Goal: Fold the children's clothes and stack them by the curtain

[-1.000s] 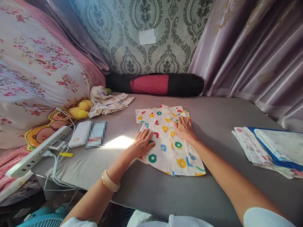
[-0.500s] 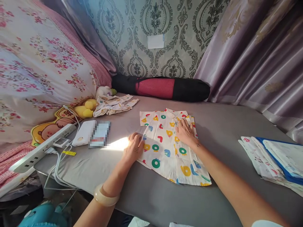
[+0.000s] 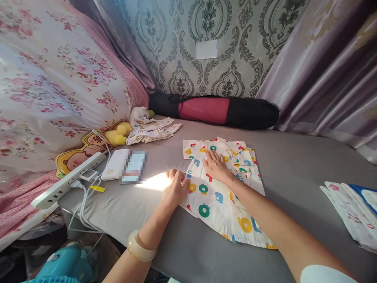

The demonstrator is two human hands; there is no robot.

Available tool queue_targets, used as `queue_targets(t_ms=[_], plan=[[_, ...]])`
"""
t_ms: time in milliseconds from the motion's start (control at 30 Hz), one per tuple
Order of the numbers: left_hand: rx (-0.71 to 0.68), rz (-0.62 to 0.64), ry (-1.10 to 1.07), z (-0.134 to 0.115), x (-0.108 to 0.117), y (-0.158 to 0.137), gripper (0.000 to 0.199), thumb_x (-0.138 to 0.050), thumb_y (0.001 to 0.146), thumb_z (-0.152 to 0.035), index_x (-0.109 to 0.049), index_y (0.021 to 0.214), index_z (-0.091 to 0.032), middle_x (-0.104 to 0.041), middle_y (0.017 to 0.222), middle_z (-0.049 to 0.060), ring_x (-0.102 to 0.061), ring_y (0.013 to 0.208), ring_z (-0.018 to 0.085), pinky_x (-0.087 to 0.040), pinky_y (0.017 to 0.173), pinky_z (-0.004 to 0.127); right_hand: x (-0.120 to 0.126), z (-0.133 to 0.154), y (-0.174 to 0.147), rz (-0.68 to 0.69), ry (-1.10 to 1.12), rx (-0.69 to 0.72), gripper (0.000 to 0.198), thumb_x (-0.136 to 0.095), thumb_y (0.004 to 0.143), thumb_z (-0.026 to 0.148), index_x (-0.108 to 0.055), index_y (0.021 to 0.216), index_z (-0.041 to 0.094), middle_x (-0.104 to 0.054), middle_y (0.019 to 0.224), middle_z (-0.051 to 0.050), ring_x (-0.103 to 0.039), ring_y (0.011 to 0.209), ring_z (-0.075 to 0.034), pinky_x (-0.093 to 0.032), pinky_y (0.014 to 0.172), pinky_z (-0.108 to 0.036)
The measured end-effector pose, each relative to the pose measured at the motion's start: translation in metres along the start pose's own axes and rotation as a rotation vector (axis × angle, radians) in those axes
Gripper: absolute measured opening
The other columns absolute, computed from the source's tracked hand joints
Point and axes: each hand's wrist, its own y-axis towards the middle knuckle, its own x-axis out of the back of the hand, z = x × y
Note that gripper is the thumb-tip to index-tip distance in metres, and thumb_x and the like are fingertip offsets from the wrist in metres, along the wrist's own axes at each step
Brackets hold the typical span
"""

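A small white shirt printed with colourful letter shapes lies spread on a grey-covered table. The right hand rests flat on its upper middle, fingers extended, while the left hand, with a cream bangle on the wrist, has its fingers bent at the shirt's left edge. To the left lie a phone, a white device and a power strip. A crumpled patterned cloth sits farther back, beside a yellow plush. A long black-and-red bag lines the far side; folded cloths lie at right.
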Motion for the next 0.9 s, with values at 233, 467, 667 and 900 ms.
queue_targets(t_ms=[233,467,667,900], plan=[[0.029,-0.006,-0.021,0.0,-0.002,0.0,0.01,-0.055,0.089,-0.03,-0.047,0.086,-0.024,-0.049,0.104,0.002,-0.053,0.091,0.016,-0.048,0.069,0.028,0.004,0.002,0.024,0.033,-0.003,-0.058,0.062,-0.019,0.102,0.039,-0.027,0.155,0.008,-0.018,0.164,-0.014,-0.015,0.151,-0.026,-0.011,0.121,-0.051],[-0.016,-0.011,-0.047,0.001,-0.001,0.001,0.006,-0.052,0.089,-0.028,-0.047,0.087,-0.024,-0.05,0.104,0.002,-0.052,0.094,0.017,-0.048,0.066,0.027,0.002,0.002,0.05,0.017,0.004,-0.082,0.06,-0.019,0.102,0.04,-0.029,0.154,0.012,-0.02,0.163,-0.013,-0.016,0.15,-0.028,-0.013,0.119,-0.054],[-0.053,0.003,-0.033,-0.002,0.001,0.003,0.007,-0.052,0.088,-0.021,-0.049,0.092,-0.026,-0.051,0.108,0.003,-0.047,0.104,0.02,-0.049,0.072,0.029,0.004,0.005,0.066,0.018,0.004,-0.101,0.061,-0.018,0.101,0.043,-0.029,0.154,0.016,-0.023,0.162,-0.013,-0.016,0.149,-0.03,-0.013,0.117,-0.059],[-0.076,0.016,-0.041,-0.002,0.002,0.004,0.006,-0.05,0.088,-0.021,-0.049,0.092,-0.025,-0.048,0.108,0.004,-0.042,0.107,0.022,-0.049,0.079,0.033,0.007,0.027,0.078,0.043,0.014,-0.214,0.069,-0.01,0.099,0.053,-0.027,0.155,0.016,-0.019,0.162,-0.018,-0.011,0.149,-0.036,-0.01,0.112,-0.069]])
